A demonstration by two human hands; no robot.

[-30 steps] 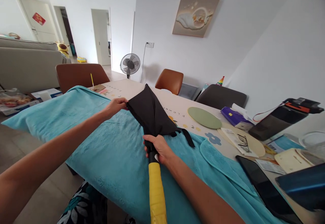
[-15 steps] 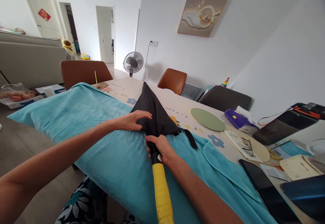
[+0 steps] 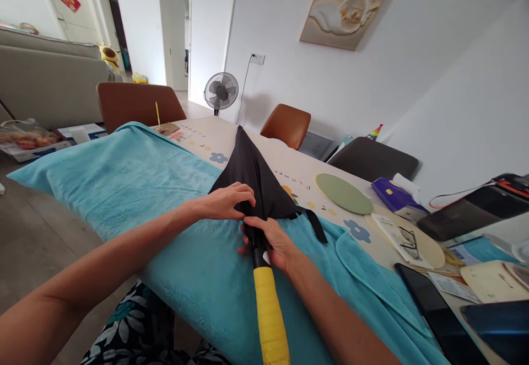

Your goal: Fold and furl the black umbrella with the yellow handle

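A black umbrella (image 3: 253,172) lies across a light blue blanket (image 3: 165,172), its tip pointing away from me and its loose cloth partly spread. Yellow wrapping covers its handle (image 3: 270,315), which points toward me. My right hand (image 3: 275,242) is closed round the black shaft just above the handle. With bent fingers, my left hand (image 3: 231,199) grips the dark cloth near its lower edge, close to my right thumb. Some of the left fingertips are hidden in the folds. A black strap (image 3: 316,226) hangs from the cloth on the right.
The blanket covers the near side of a flower-printed table (image 3: 264,158). On the right are a green oval mat (image 3: 344,193), a purple tissue pack (image 3: 392,193), glasses (image 3: 408,239), a dark tablet (image 3: 438,310) and a black bottle (image 3: 467,205). Chairs (image 3: 287,125) and a fan (image 3: 222,90) stand beyond.
My left hand has gone from spread fingers over the cloth to bent fingers gripping it, nearer the right hand. The right hand keeps its hold. The view has tilted down slightly.
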